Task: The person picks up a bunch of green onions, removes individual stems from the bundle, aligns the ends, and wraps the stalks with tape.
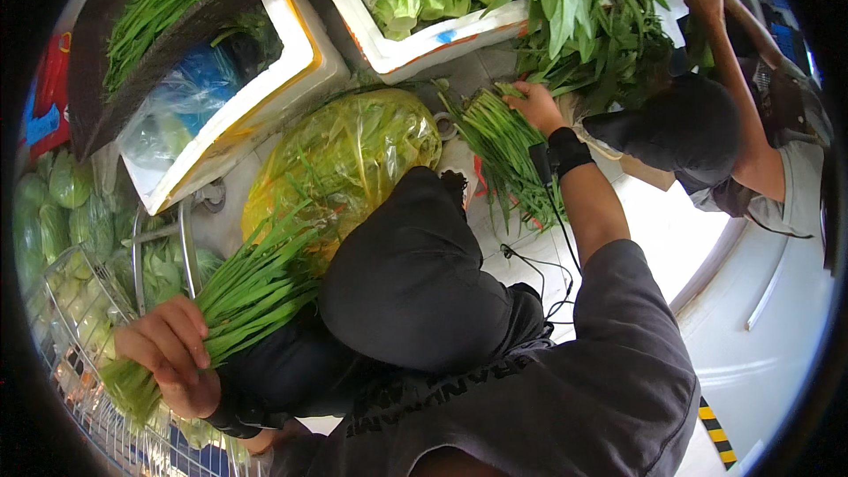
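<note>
My left hand (172, 353) is closed around the pale stem ends of a bunch of long, narrow leafy greens (256, 287). The leaves fan out over my dark trouser leg, toward a yellow plastic bag (353, 146) packed with more greens. On the right, my right hand (537, 108) grips the upper end of a second bunch of thin green stalks (499, 146), which hangs or lies beside my raised knee; part of its fingers is hidden. Dark bands circle both wrists.
White foam boxes (424, 55) with wrapped greens stand ahead. A wire basket (84, 327) of vegetables is at the left, near a dark crate (203, 13). Another person in a dark cap (676, 128) handles greens at the right. A black cable (548, 269) trails by my knee.
</note>
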{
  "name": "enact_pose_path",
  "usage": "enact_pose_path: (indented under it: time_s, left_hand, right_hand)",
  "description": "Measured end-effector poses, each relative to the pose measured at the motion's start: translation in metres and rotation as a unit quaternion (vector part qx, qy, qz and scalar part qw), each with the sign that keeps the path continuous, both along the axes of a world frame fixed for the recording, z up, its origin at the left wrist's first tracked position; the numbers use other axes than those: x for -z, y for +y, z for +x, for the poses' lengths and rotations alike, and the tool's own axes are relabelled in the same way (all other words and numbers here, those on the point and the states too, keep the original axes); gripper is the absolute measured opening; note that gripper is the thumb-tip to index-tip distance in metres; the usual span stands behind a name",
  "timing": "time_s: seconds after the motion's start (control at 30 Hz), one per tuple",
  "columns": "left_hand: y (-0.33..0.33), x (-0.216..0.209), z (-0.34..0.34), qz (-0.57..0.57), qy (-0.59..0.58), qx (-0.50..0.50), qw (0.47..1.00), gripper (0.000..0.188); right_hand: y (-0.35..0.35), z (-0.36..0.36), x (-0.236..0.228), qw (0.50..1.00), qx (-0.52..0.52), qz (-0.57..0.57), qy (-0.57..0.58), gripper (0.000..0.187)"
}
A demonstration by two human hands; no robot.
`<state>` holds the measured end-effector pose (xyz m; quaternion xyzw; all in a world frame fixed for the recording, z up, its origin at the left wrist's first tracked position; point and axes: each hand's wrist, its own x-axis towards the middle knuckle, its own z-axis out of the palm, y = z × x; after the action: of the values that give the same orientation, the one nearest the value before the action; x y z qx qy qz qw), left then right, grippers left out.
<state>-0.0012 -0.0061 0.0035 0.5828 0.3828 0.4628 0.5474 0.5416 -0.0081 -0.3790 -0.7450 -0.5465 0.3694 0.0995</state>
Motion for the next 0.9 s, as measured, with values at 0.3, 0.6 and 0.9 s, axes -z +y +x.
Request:
enact_pose_path:
  time_s: [0.3, 0.6, 0.9]
  left_hand:
    - [-0.018, -0.017, 0.004, 0.044, -0.009, -0.035, 0.998, 0.032]
    - [-0.025, -0.007, 0.015, 0.032, 0.032, -0.044, 0.998, 0.015]
    - [-0.041, -0.026, 0.031, 0.080, 0.026, -0.118, 0.989, 0.038]
  right_hand:
    - [-0.025, -0.035, -0.084, 0.985, -0.120, -0.051, -0.112, 0.043]
    - [-0.010, -0.078, -0.303, 0.964, -0.221, 0.101, -0.106, 0.025]
    - [0.020, -0.257, -0.463, 0.790, -0.351, 0.491, 0.109, 0.021]
